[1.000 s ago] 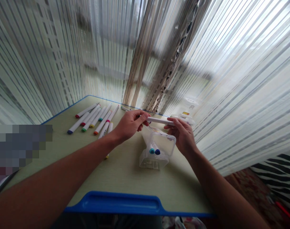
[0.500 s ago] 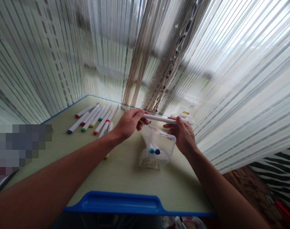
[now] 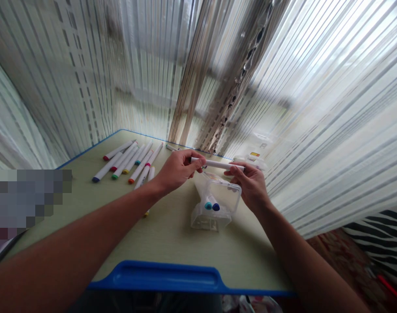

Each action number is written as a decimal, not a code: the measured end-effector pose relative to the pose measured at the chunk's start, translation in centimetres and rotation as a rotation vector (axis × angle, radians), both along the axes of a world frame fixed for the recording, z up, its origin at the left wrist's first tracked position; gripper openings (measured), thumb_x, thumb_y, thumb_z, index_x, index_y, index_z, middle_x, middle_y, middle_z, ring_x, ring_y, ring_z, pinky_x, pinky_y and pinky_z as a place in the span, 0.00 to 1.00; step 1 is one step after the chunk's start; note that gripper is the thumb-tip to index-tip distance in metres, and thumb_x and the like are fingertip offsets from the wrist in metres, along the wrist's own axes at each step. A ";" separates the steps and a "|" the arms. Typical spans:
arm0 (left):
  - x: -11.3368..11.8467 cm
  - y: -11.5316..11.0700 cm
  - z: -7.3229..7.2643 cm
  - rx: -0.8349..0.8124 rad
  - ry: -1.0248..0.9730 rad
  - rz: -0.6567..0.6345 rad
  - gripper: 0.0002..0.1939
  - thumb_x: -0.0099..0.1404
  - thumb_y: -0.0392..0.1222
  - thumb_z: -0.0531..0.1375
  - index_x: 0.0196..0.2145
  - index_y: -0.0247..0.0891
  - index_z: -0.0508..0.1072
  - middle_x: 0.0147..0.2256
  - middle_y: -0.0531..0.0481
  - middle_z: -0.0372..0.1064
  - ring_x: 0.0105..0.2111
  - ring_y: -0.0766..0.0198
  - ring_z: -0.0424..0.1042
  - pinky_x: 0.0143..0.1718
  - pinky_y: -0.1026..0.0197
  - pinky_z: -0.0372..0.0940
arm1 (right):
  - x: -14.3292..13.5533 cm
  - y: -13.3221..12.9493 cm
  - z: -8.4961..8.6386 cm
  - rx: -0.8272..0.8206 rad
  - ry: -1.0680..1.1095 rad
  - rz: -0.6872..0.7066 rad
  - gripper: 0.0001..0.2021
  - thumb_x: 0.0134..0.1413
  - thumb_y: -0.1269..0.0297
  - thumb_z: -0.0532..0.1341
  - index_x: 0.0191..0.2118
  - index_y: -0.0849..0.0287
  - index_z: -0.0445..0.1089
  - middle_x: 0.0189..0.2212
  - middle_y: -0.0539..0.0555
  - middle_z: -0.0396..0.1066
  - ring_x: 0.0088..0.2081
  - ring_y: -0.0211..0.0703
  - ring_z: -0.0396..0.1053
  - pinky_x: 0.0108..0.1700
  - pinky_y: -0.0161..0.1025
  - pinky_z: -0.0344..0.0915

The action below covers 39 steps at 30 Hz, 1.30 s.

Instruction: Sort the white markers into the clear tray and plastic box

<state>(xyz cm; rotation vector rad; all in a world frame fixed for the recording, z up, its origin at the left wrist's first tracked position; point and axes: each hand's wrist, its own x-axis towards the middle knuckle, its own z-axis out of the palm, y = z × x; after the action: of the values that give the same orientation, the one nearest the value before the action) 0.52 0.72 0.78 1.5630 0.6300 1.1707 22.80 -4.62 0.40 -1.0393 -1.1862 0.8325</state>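
Note:
A white marker [image 3: 218, 164] is held level between my two hands, above the far side of a clear plastic case. My left hand [image 3: 181, 167] pinches its left end between thumb and fingers. At the right end, my right hand [image 3: 248, 180] grips it with thumb and fingertips. The clear case [image 3: 232, 198] stands open below the hands. Inside it lie a marker with a teal end [image 3: 208, 205] and one with a dark blue end [image 3: 215, 207].
Several white markers with coloured ends [image 3: 121, 166] lie on the left of the table [image 3: 172, 243]. Another marker [image 3: 171, 148] is at the back edge. A clear plastic piece [image 3: 250, 161] sits behind my right hand. Striped curtains [image 3: 146, 78] hang behind, and a blue tray [image 3: 165, 277] edges the front.
The marker between my hands has shifted slightly right and down, and its left end now shows past my left fingers. The fingers of both hands have changed their hold on it.

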 end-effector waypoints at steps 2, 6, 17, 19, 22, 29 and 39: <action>-0.1 -0.1 0.1 0.007 0.018 0.004 0.16 0.60 0.47 0.69 0.38 0.31 0.77 0.26 0.49 0.74 0.20 0.72 0.63 0.21 0.67 0.58 | 0.0 -0.1 0.0 0.000 -0.014 0.000 0.16 0.42 0.55 0.77 0.36 0.59 0.80 0.25 0.53 0.79 0.16 0.33 0.67 0.17 0.31 0.61; -0.2 -0.4 0.1 0.025 0.055 0.022 0.18 0.57 0.49 0.72 0.37 0.31 0.79 0.25 0.50 0.73 0.21 0.71 0.63 0.21 0.68 0.57 | 0.0 -0.1 -0.1 0.005 -0.039 0.003 0.14 0.44 0.57 0.77 0.36 0.58 0.80 0.26 0.53 0.79 0.18 0.34 0.67 0.19 0.32 0.63; -0.2 0.0 -0.2 0.025 0.037 0.028 0.21 0.56 0.53 0.72 0.36 0.30 0.80 0.24 0.51 0.71 0.21 0.71 0.62 0.20 0.67 0.55 | -0.1 -0.1 -0.1 -0.033 -0.010 0.006 0.19 0.48 0.47 0.73 0.31 0.60 0.78 0.25 0.54 0.80 0.16 0.34 0.69 0.18 0.31 0.66; -0.2 0.0 -0.2 0.018 0.037 0.033 0.21 0.56 0.52 0.72 0.37 0.30 0.80 0.23 0.52 0.69 0.20 0.71 0.62 0.20 0.67 0.56 | -0.1 0.0 0.0 -0.049 -0.001 0.007 0.20 0.49 0.45 0.72 0.32 0.60 0.78 0.25 0.55 0.80 0.17 0.34 0.69 0.19 0.30 0.66; 0.0 0.0 -0.3 -0.004 0.008 0.023 0.20 0.58 0.52 0.71 0.38 0.31 0.79 0.26 0.50 0.72 0.20 0.71 0.63 0.20 0.67 0.57 | -0.3 0.0 0.1 -0.061 0.017 0.011 0.21 0.49 0.44 0.72 0.33 0.60 0.78 0.25 0.56 0.80 0.17 0.34 0.69 0.19 0.31 0.66; 0.2 0.0 0.0 -0.050 -0.011 0.030 0.13 0.65 0.46 0.64 0.37 0.31 0.77 0.27 0.49 0.74 0.19 0.72 0.64 0.20 0.67 0.58 | -0.2 0.0 0.0 -0.030 -0.020 0.006 0.16 0.43 0.56 0.77 0.37 0.58 0.80 0.28 0.53 0.81 0.18 0.32 0.67 0.21 0.30 0.65; -0.1 -0.4 0.2 -0.018 0.059 0.017 0.16 0.58 0.45 0.69 0.38 0.29 0.79 0.26 0.51 0.72 0.21 0.72 0.62 0.20 0.67 0.56 | -0.1 0.0 0.0 -0.005 -0.024 0.014 0.12 0.45 0.57 0.76 0.34 0.57 0.81 0.22 0.50 0.76 0.18 0.32 0.67 0.20 0.29 0.64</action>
<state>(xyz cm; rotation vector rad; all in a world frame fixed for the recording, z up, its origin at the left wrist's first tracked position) 0.37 0.34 0.97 1.5839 0.6916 1.1318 22.72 -4.61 0.35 -1.0486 -1.2136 0.8368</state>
